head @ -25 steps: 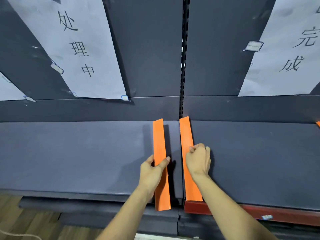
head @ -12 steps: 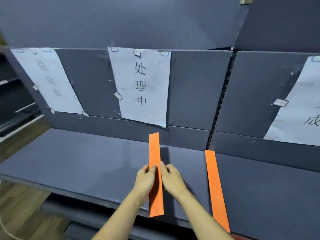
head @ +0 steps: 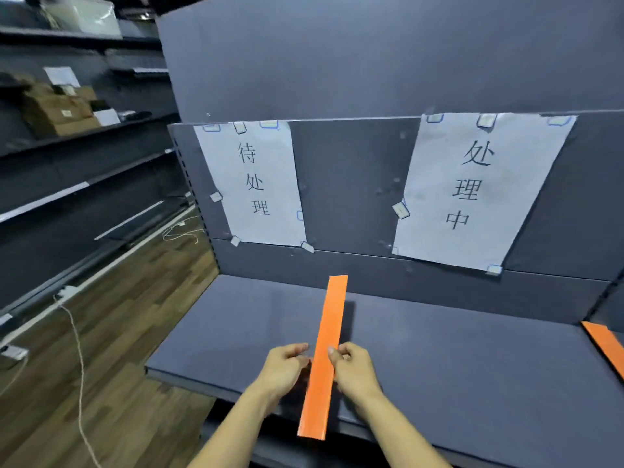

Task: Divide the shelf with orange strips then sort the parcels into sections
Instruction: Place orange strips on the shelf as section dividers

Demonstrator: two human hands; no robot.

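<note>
A long orange strip point(head: 328, 336) is held above the dark grey shelf board point(head: 456, 359), running front to back between the two paper signs. My left hand point(head: 285, 369) pinches its left edge and my right hand point(head: 353, 368) pinches its right edge, near the strip's middle. Its near end hangs past the shelf's front edge. A second orange strip point(head: 606, 346) lies flat on the shelf at the far right. No parcels show on this shelf.
Two white paper signs point(head: 256, 184) point(head: 472, 190) with black characters are taped to the back panel. More shelving stands at the left with brown boxes point(head: 57, 109). A wooden floor point(head: 111, 332) with a loose cord point(head: 79, 366) lies at the lower left.
My view has swung left along the shelf. The held strip moved left with both hands, from beside the laid strip to between the two signs. My right hand let go of the laid strip.
</note>
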